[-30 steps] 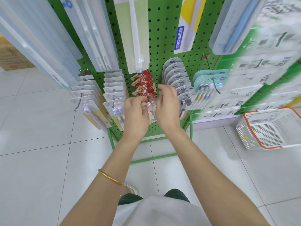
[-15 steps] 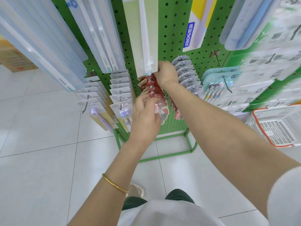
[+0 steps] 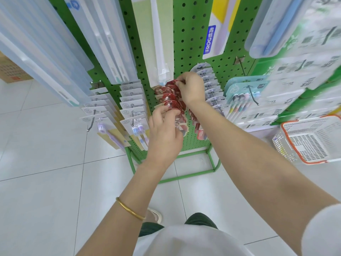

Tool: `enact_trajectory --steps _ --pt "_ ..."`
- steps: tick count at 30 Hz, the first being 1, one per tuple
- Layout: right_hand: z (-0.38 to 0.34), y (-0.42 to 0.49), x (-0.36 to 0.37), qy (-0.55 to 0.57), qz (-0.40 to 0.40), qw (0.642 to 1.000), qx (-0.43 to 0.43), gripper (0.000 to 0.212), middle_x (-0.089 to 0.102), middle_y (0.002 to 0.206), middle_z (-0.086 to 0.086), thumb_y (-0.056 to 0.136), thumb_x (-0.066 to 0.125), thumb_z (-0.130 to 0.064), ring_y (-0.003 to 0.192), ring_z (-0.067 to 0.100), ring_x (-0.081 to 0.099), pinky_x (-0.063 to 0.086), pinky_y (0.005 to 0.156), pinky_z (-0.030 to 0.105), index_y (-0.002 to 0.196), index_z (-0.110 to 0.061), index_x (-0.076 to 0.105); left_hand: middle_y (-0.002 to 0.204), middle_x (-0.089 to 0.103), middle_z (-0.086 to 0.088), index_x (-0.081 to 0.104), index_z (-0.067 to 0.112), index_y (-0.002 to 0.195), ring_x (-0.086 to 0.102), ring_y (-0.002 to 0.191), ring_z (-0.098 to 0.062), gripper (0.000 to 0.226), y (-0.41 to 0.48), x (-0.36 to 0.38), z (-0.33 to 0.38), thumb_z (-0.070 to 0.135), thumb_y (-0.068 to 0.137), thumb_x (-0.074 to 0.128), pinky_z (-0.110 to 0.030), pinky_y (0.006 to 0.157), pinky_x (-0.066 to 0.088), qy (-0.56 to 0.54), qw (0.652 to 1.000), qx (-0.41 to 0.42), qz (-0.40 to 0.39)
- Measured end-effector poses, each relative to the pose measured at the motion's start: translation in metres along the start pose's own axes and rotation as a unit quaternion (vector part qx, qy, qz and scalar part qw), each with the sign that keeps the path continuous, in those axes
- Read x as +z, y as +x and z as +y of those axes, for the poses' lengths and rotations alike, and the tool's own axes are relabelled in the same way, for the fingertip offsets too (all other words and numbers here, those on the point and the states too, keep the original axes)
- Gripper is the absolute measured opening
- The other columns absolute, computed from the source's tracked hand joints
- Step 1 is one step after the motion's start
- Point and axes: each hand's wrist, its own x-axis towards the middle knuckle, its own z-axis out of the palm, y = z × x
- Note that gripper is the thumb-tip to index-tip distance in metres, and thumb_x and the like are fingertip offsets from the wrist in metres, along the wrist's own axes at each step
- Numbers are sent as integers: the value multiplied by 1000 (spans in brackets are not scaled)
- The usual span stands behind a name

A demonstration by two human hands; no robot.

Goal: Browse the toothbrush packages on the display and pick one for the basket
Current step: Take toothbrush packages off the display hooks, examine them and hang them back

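Two hands [image 3: 164, 139] [image 3: 191, 89], one hookful of red packages [image 3: 170, 96], one white basket [image 3: 282, 146], one green pegboard stand [image 3: 191, 43]

You stand on glossy white floor tiles [image 3: 46, 182], evenly lit; a green pegboard stand [image 3: 191, 43] rises ahead on a tube frame; a cardboard box [image 3: 11, 71] sits far left.

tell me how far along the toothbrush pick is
Done: a row looks chosen, the red packages on the green pegboard. In hand: the right hand pinches one near the back of the row, and the left hand grips the front ones. Left: none is off its hook yet, and the basket on the floor shows no package inside.
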Motion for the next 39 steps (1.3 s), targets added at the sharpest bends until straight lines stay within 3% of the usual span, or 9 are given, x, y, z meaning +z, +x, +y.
enact_trajectory --steps 9,13,16,20,23,28,33,36,39 --pt "13 -34 -11 -36 47 998 -1 19 64 86 12 92 52 -9 77 27 59 44 63 31 85 -1 68 134 36 -11 55 12 122 31 126 -25 44 -3 2 7 -1 79 53 -28 108 23 -4 1000 -11 13" --pt "9 -45 -28 -53 64 996 -10 32 47 65 6 90 51 -7 62 23 43 28 55 28 58 -9 48 131 38 -11 56 11 121 33 125 -26 45 -7 3 11 -2 78 52 -27 106 24 -21 999 -18 29" --pt "6 -56 -48 -34 92 995 -15 41 35 53 -1 87 53 -6 58 20 34 28 57 30 51 -14 36 128 40 -10 57 11 120 35 124 -26 44 -9 4 16 -2 79 52 -23 104 23 -36 998 -13 46" --pt "8 -78 -73 13 117 993 -12 20 59 64 10 83 56 -6 65 21 48 26 55 28 66 2 61 124 42 -7 56 10 122 38 123 -22 39 -9 5 25 1 84 53 -18 101 22 -65 995 -5 72" --pt "8 -96 -95 42 123 991 -27 16 66 71 11 82 57 -6 69 21 55 36 60 30 74 3 67 120 41 -1 54 11 124 42 120 -20 35 -9 5 39 7 89 54 -23 101 33 -117 991 3 67" --pt "23 -112 -134 125 54 991 -6 11 54 59 -11 83 60 -7 52 0 47 38 56 18 74 -10 66 123 43 5 46 14 133 45 122 -17 44 -9 11 52 31 93 55 -39 105 39 -173 985 4 1" --pt "34 -122 -150 195 9 981 -2 30 50 48 -17 85 60 -4 47 -3 42 34 52 16 61 -23 57 132 49 5 45 21 131 49 120 -10 48 -16 15 68 43 90 57 -34 104 41 -296 947 -53 -115" --pt "39 -129 -151 254 7 967 10 27 55 50 -18 88 59 -4 47 -4 46 36 50 12 69 -23 63 106 61 7 54 18 113 62 96 -5 33 -21 18 72 39 89 62 -29 87 51 -329 937 -75 -91" --pt "52 -143 -140 267 -6 962 51 17 60 68 -13 94 55 -17 56 -3 53 42 58 16 81 -21 64 90 58 14 54 13 109 59 77 4 31 -23 20 78 35 90 61 -17 71 48 -356 927 -109 -35"
